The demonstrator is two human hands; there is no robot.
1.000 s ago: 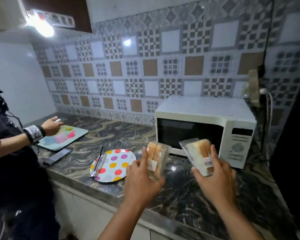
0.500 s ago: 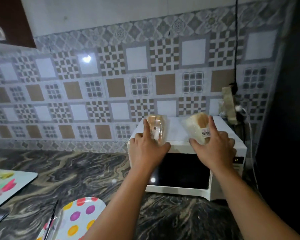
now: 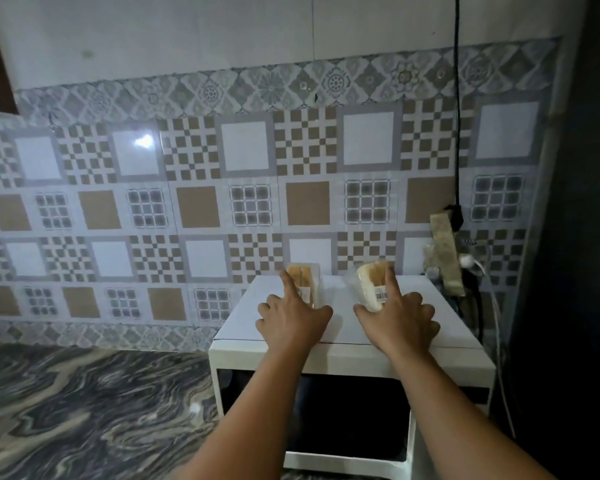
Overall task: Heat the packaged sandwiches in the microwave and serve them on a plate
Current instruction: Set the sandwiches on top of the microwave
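Note:
Two packaged sandwiches in clear wrap are over the top of the white microwave [image 3: 440, 344]. My left hand [image 3: 293, 315] holds the left sandwich [image 3: 307, 280], thumb and fingers around its near end. My right hand [image 3: 400, 317] holds the right sandwich [image 3: 369, 282], which bears a barcode label. Both packs sit at or just above the microwave's top; I cannot tell whether they touch it. The microwave door with its dark window is closed. No plate is in view.
The microwave stands on a dark marbled counter [image 3: 84, 410] against a patterned tiled wall. A power strip [image 3: 445, 251] with plugs and a hanging black cable [image 3: 458, 98] sits right of the microwave. A dark surface fills the far right.
Both hands have carried the sandwiches forward and up, from in front of the microwave to over its top. The view moved closer and right, so the dotted plate left the frame.

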